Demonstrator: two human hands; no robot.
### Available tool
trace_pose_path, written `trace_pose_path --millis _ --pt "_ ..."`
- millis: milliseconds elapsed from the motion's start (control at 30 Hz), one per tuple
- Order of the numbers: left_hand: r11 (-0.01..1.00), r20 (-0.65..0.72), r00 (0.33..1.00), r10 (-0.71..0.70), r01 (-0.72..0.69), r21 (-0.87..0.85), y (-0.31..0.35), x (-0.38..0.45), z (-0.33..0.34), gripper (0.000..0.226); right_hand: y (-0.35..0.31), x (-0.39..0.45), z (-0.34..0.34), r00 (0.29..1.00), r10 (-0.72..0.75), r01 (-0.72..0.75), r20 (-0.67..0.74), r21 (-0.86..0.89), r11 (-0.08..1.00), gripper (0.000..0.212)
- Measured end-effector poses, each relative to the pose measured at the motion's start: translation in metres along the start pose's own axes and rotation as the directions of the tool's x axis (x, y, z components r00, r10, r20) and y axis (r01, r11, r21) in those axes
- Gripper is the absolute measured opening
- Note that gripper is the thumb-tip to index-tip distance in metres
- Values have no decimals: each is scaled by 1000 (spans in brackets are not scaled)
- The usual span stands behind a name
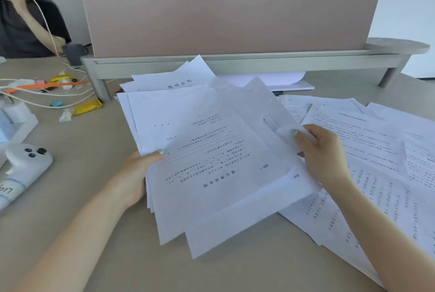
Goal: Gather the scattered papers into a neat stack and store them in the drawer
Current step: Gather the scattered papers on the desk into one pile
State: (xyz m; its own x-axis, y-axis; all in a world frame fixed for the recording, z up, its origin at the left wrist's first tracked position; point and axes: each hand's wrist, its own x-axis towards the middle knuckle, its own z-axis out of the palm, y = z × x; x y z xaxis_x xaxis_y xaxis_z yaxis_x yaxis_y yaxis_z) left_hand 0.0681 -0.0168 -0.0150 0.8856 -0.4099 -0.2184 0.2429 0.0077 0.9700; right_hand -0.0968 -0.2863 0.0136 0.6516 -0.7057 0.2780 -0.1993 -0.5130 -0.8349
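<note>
The person holds a loose bundle of papers (211, 150) over the middle of the table (82, 174), one hand at each side. The left hand (136, 174) pinches the bundle's left edge, thumb on top and fingers underneath; the right hand (322, 157) is closed on the right edge the same way, its thumb pressing the top sheet. So each grip is shut on paper, not open.

The bundle is far from neat. Its sheets fan out at different angles, corners poking toward the near edge of the table and toward the pink divider screen (230, 14) along the far edge. The long axis of the top sheet runs slantwise, from near-left to far-right.

What matters next, I'd say, is the loose sheets (367, 150) still lying flat toward the right edge of the table. They sit just beside and partly under the right hand, so that hand is plainly the nearer one to sweep them in, while the left could keep hold of the bundle. No drawer is visible from here. A white controller (28, 160) lies well apart by the left edge.
</note>
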Motion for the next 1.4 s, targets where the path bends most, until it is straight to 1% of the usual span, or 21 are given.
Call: trace_pose_path --millis 67,100,133,167,200,233,300,333,367,400,467,533,633,700,833,900,967,1100,1200,1300,1400 --pt "1000 17 1000 6 -6 -15 -1 0 2 32 -3 -1 -2 997 38 -28 -72 141 990 22" --pt "1000 20 1000 14 -14 -21 -1 -1 4 31 -3 -2 -3 992 104 -83 -71 260 962 22" --pt "999 27 999 28 -27 -27 -1 -2 5 29 -5 -3 -4 981 193 -171 -16 399 901 23" --pt "998 36 998 48 -47 -33 -2 -3 5 27 -5 -3 -7 957 276 -281 89 518 808 23" --pt "997 44 997 66 -64 -42 -2 -3 5 25 -7 -4 -9 919 332 -393 213 576 717 22" --pt "996 49 996 80 -77 -52 -3 -4 6 23 -7 -4 -10 874 362 -486 324 566 666 20" --pt "992 60 993 106 -102 -69 -2 -5 7 23 -5 -5 -10 814 391 -571 430 468 674 26" --pt "991 56 992 111 -107 -76 -1 -6 8 23 -4 -6 -8 806 401 -575 436 417 704 29" --pt "991 47 992 117 -113 -77 -1 -7 9 22 -3 -6 -6 809 400 -567 431 392 724 24" --pt "990 36 991 129 -127 -69 1 -8 10 23 -3 -5 -4 812 393 -560 431 387 733 15" --pt "988 8 989 151 -150 -42 2 -8 10 34 -2 -5 -4 826 332 -528 456 417 740 10" --pt "986 -23 986 165 -166 -28 1 -7 8 44 -1 -3 -6 832 265 -495 487 435 752 10" --pt "983 -70 981 181 -181 9 -1 -6 5 42 2 -3 -11 837 174 -442 519 452 775 14" --pt "972 -104 966 236 -233 44 -1 -7 7 39 2 -2 -13 832 132 -425 539 465 777 14" --pt "957 -182 940 290 -284 58 1 -9 6 41 2 -1 -19 795 99 -438 599 452 777 18" --pt "958 -174 942 287 -281 55 1 -6 -1 43 4 0 -22 778 101 -445 620 430 785 19" --pt "963 -171 948 267 -254 94 2 -5 -4 35 7 2 -24 775 116 -450 622 414 791 19" --pt "925 -246 918 312 -233 301 0 -7 2 7 14 5 -19 833 187 -450 520 442 776 14" --pt "881 -252 901 354 -231 413 -5 -3 3 16 17 9 -15 876 290 -466 386 517 718 8" --pt "878 -289 883 369 -230 420 -2 1 2 19 23 13 -16 867 383 -498 319 533 684 18" --pt "890 -290 892 347 -215 402 7 3 3 21 26 13 -17 867 389 -498 313 482 721 20"
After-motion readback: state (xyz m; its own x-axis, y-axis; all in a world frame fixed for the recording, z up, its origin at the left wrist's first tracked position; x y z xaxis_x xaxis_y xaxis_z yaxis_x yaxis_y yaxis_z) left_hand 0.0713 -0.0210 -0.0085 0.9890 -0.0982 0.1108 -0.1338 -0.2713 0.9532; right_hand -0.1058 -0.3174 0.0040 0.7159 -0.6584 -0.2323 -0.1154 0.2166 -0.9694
